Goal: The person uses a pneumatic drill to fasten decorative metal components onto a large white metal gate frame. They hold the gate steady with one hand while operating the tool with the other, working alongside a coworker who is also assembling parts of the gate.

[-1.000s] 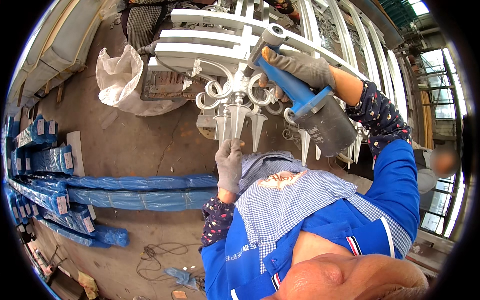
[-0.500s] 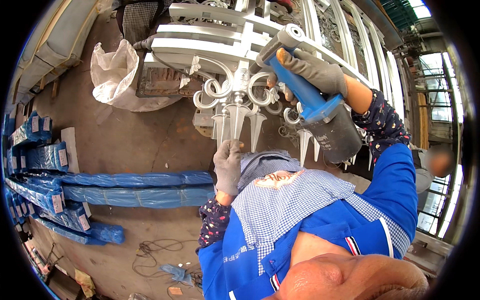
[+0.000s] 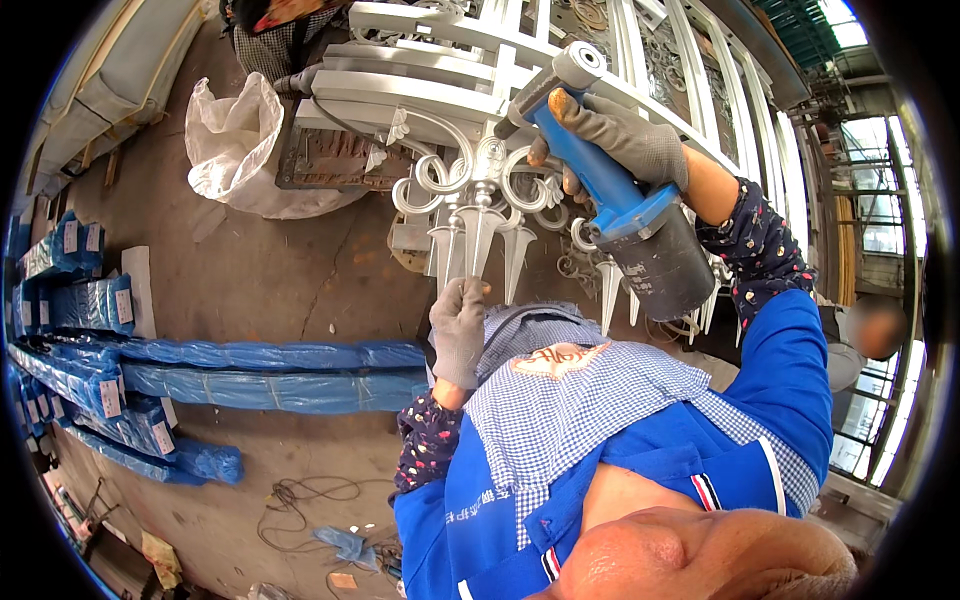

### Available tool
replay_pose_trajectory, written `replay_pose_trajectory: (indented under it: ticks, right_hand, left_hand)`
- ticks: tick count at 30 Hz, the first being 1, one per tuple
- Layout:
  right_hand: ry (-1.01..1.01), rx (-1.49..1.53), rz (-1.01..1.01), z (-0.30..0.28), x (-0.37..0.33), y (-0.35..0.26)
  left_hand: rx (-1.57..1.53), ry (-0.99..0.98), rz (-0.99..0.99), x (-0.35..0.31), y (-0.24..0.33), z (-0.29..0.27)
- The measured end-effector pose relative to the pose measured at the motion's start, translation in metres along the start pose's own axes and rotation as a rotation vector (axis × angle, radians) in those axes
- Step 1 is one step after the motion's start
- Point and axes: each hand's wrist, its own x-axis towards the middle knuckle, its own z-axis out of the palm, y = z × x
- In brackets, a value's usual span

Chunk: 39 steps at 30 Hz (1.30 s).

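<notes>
My right hand [image 3: 625,140], in a grey work glove, is shut on a blue hand-held power tool [image 3: 610,190] whose head rests against the scrollwork of a silver-painted ornamental metal fence panel [image 3: 480,170]. My left hand [image 3: 458,325], also gloved in grey, grips the lower tip of one of the panel's spear points [image 3: 470,240]. The panel lies roughly flat in front of me, with curled scrolls and several pointed finials facing me.
Long bundles wrapped in blue plastic [image 3: 260,365] lie on the concrete floor at left. A white sack [image 3: 235,150] sits beyond the panel's left corner. More silver railing [image 3: 700,70] stretches away at upper right. Another person [image 3: 880,325] stands at far right. Cables [image 3: 300,500] trail on the floor.
The power tool and my right hand have shifted slightly up and right along the scrollwork. My left hand has kept its hold on the spear point.
</notes>
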Motion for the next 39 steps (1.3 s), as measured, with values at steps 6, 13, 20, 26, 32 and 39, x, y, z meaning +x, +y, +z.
replay_pose_trajectory:
  ticks: [6, 13, 20, 26, 32, 39]
  right_hand:
    - [0.008, 0.014, 0.028, 0.001, 0.003, -0.003]
    - [0.031, 0.046, 0.015, -0.004, 0.0, 0.003]
    - [0.011, 0.023, 0.035, -0.004, -0.004, -0.007]
    - [0.019, -0.022, 0.01, 0.0, -0.001, -0.007]
    - [0.003, 0.035, 0.027, 0.002, -0.004, -0.008]
    - [0.032, 0.064, 0.023, -0.002, -0.003, -0.001]
  left_hand:
    - [0.046, -0.006, 0.0, 0.0, 0.004, -0.001]
    - [0.067, -0.039, -0.058, 0.001, 0.001, -0.004]
    - [0.018, -0.044, -0.073, 0.0, 0.004, -0.003]
    - [0.035, -0.039, -0.054, 0.001, 0.0, -0.003]
    - [0.073, -0.026, -0.042, 0.001, 0.004, -0.003]
    - [0.01, -0.029, -0.036, 0.002, 0.001, -0.001]
